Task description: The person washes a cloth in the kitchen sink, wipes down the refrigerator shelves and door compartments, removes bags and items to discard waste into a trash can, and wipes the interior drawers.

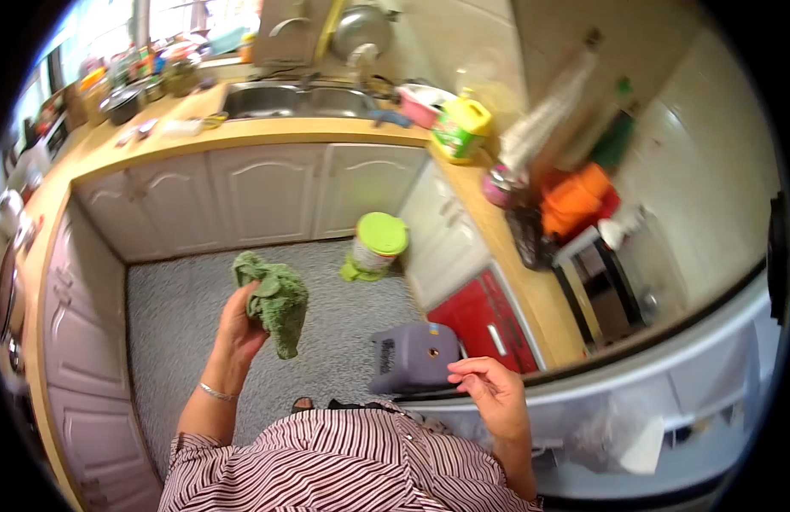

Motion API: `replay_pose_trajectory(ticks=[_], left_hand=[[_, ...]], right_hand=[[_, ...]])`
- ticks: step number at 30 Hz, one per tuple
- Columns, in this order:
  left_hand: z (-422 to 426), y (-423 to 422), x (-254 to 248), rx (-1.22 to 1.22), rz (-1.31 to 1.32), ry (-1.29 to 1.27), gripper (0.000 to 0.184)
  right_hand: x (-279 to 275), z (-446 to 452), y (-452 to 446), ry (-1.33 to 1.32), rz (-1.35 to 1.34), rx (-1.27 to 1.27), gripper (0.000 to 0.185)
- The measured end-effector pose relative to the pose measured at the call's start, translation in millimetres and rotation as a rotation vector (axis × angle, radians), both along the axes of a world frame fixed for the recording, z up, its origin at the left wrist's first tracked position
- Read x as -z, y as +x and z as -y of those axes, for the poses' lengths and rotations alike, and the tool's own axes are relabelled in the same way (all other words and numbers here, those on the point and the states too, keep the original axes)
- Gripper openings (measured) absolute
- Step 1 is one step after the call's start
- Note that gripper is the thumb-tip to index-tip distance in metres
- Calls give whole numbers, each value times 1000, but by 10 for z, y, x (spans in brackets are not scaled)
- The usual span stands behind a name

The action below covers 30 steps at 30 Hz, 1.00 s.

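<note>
A crumpled green cloth (pixel 279 303) hangs from my left hand (pixel 243 322), whose fingers are wrapped round its upper left part. The cloth is in the air above the grey floor. My right hand (pixel 493 394) is raised at the lower right, near the purple-grey plastic box (pixel 416 357). Its fingers are bent and close together, and I cannot make out anything between them.
A bin with a green lid (pixel 381 235) stands on the floor (pixel 190 299) by the cabinets. Around me runs a wooden counter (pixel 284 130) with a double sink (pixel 267 101), a yellow jug (pixel 460 130) and an orange bag (pixel 576 200). Pale blue shelving (pixel 651 401) is at the right.
</note>
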<state>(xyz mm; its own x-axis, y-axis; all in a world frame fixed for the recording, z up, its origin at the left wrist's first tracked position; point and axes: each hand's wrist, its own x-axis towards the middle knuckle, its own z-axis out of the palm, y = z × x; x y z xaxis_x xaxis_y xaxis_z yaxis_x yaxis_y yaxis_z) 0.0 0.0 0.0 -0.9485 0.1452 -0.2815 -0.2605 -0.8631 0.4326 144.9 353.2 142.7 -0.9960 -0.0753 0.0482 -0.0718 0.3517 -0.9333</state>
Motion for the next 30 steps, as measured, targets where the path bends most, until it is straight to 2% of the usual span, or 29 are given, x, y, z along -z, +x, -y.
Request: replay_pose_trajectory(ticks=[2,3,5,6,7,9,11,14,19,21,24,27,30], left_hand=[[185,185,-14,-15,23,-14,33],[1207,-578,-313,-78,-94,-250,33],[1057,-516,-98,-150,-28,-196,32],[539,-293,203,-183,79,-47,32],[397,-306,234,-214,91,-28,32],[1096,-574,83,-196,47,-104,31],[874,-751,214,-210,89,-63,31],[510,-1135,332,-118,96,6,37],[149,-1975,247,4,150,-44,36],[8,-2499,239,56,68,-19,35],[-141,-2884,167,10,171,-55,34],[21,-3336,39,5,120,-60,35],[369,-3661,-49,-108,115,-112,41]], right_hand=[[8,119,-26,5,77,35,18],[775,870,-921,-232,-35,-34,18],[771,714,-1135,-173,47,-56,16],[511,333,-1090,-48,139,-91,16],[540,235,-1212,-28,150,-121,16],[820,958,-1522,-144,216,-128,16],[874,882,-1792,-97,272,-181,18],[1157,734,-2249,-169,384,-275,24],[1619,960,-3275,-196,435,-358,35],[1652,999,-3873,-238,402,-407,43],[1744,1012,-4434,-261,421,-454,48],[1796,1003,-5056,-287,402,-482,49],[1898,1130,-5615,-248,444,-487,47]])
